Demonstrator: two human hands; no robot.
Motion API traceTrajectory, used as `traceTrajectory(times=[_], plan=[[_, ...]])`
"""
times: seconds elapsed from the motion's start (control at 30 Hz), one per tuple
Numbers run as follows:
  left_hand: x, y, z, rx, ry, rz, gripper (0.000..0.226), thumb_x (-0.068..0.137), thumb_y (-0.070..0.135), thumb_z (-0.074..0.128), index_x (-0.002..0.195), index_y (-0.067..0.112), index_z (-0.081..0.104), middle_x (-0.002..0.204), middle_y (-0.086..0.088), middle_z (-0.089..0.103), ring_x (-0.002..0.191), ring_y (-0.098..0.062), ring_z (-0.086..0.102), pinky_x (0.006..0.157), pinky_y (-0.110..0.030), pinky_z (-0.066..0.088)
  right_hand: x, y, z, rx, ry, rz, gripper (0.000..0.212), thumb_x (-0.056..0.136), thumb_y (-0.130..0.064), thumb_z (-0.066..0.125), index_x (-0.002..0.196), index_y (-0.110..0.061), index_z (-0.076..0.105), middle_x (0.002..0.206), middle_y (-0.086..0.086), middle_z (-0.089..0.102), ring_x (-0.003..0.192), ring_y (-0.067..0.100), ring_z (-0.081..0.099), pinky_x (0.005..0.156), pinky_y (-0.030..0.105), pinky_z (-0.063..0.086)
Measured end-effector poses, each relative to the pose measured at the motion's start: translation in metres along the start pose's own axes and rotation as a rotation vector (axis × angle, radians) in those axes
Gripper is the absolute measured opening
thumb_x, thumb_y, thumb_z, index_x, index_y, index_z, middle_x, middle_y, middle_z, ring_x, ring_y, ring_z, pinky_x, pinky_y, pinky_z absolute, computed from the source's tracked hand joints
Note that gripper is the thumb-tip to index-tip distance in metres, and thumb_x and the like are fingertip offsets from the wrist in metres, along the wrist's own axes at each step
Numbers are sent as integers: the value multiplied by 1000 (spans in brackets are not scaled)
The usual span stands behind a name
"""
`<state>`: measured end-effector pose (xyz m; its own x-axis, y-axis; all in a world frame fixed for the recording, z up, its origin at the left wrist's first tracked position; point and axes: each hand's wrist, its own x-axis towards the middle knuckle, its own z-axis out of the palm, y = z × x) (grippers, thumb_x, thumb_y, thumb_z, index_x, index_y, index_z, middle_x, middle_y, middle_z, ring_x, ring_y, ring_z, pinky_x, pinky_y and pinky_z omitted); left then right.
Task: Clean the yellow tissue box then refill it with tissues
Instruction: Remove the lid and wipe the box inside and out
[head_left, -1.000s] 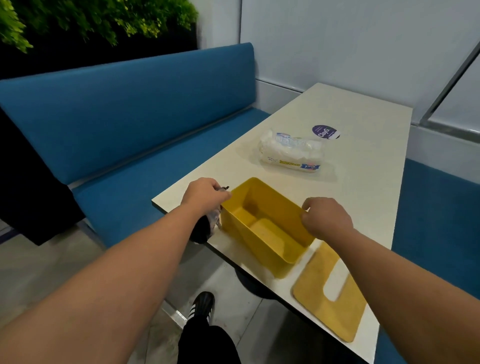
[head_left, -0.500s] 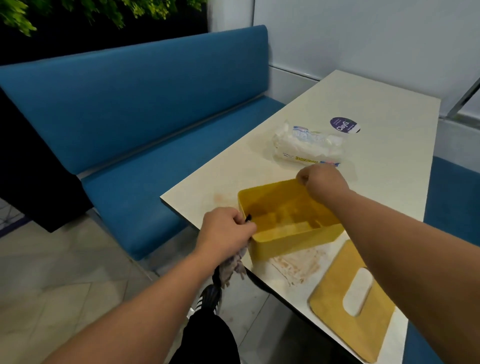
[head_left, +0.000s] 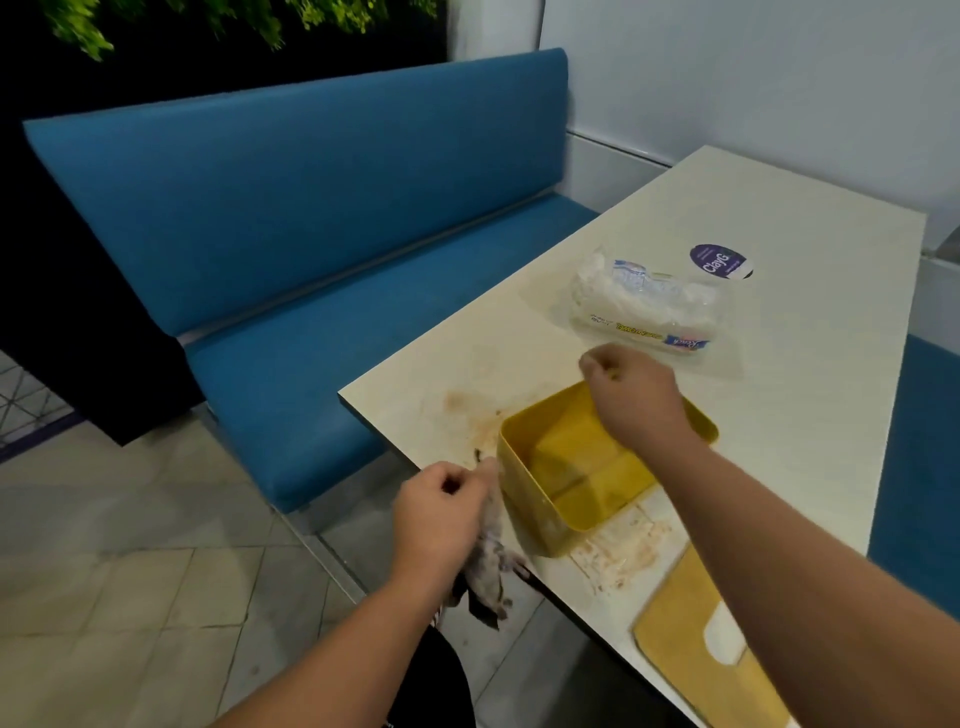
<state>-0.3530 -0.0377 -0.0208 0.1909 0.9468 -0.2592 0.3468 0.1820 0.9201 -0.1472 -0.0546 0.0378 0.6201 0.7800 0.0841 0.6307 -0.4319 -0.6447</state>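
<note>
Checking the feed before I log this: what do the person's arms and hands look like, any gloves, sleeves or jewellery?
Both forearms are bare as far as the picture shows, with no sleeve in view. The left hand and right hand wear no gloves. No watch, wristband or ring shows on either, though the fingers are partly hidden. No markings are visible.

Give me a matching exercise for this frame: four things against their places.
Things:
1 box
2 lid
3 tissue pack
4 cloth

Places:
a in the left hand, hanging past the table edge
b flat at the table's near corner
c beside the round sticker
d under the right hand, open and empty

Pairs: 1-d, 2-b, 3-c, 4-a
</note>
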Motion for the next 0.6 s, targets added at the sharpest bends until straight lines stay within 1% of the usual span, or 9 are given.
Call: traceTrajectory(times=[0.07, 0.13, 0.2, 0.23, 0.33, 0.4, 0.47, 0.53, 0.6], plan=[[7, -8, -8, -227, 0, -161, 29, 77, 41, 79, 80, 14, 69, 77, -5, 72, 75, -25, 71, 71, -42, 60, -29, -13, 10, 54, -350, 89, 44, 98, -46, 45, 104, -9, 67, 94, 7, 69, 86, 27, 65, 78, 42, 55], [9, -14, -6, -424, -26, -296, 21, 77, 21, 80, 90, 10, 68, 83, -12, 72, 77, -30, 71, 75, -48, 60, -49, -15, 20, 14, -539, 105, 49, 98, -49, 44, 101, -6, 66, 92, 13, 70, 84, 30, 66, 78, 49, 55], [7, -14, 0, -512, -12, -349, 11, 81, 5, 72, 91, 7, 68, 82, -15, 70, 75, -31, 69, 78, -51, 59, -58, -13, 25, -32, -548, 54, 47, 98, -46, 46, 88, -2, 61, 76, 14, 63, 69, 28, 61, 64, 44, 49], [7, -13, 2, -547, 1, -357, 11, 83, 1, 68, 92, 7, 68, 82, -16, 70, 75, -32, 68, 79, -52, 59, -60, -14, 27, -49, -542, 34, 44, 99, -43, 47, 79, -5, 56, 65, 10, 54, 58, 24, 52, 56, 38, 40], [7, -9, 8, -662, -30, -326, 17, 86, -4, 61, 91, 10, 69, 85, -17, 71, 79, -33, 68, 79, -47, 59, -63, -15, 29, -54, -513, -3, 42, 100, -38, 47, 70, -9, 50, 56, 3, 40, 54, 19, 38, 56, 33, 26], [8, -5, 14, -707, -82, -258, 19, 88, -5, 59, 93, 11, 69, 86, -14, 73, 79, -29, 69, 76, -41, 59, -64, -13, 31, -11, -496, 23, 41, 100, -39, 48, 82, -4, 62, 66, 11, 57, 64, 28, 53, 60, 38, 39], [8, -5, 21, -699, -112, -171, 19, 91, -2, 58, 98, 12, 69, 89, -9, 74, 79, -24, 70, 71, -35, 59, -62, -10, 33, 23, -487, 49, 38, 99, -40, 50, 96, -9, 70, 92, 19, 70, 85, 35, 64, 76, 43, 51], [10, -11, 29, -593, -98, -92, 16, 94, 7, 60, 103, 18, 68, 96, -4, 73, 86, -18, 71, 74, -32, 58, -63, -10, 34, 54, -491, 59, 34, 98, -42, 51, 95, -16, 73, 100, 21, 69, 89, 36, 65, 77, 44, 52], [13, -17, 35, -385, -38, 11, 13, 95, 16, 60, 99, 27, 67, 104, -2, 70, 95, -15, 67, 82, -32, 57, -62, -10, 34, 88, -494, 63, 38, 97, -44, 51, 97, -12, 71, 105, 26, 66, 93, 40, 64, 83, 53, 50]])
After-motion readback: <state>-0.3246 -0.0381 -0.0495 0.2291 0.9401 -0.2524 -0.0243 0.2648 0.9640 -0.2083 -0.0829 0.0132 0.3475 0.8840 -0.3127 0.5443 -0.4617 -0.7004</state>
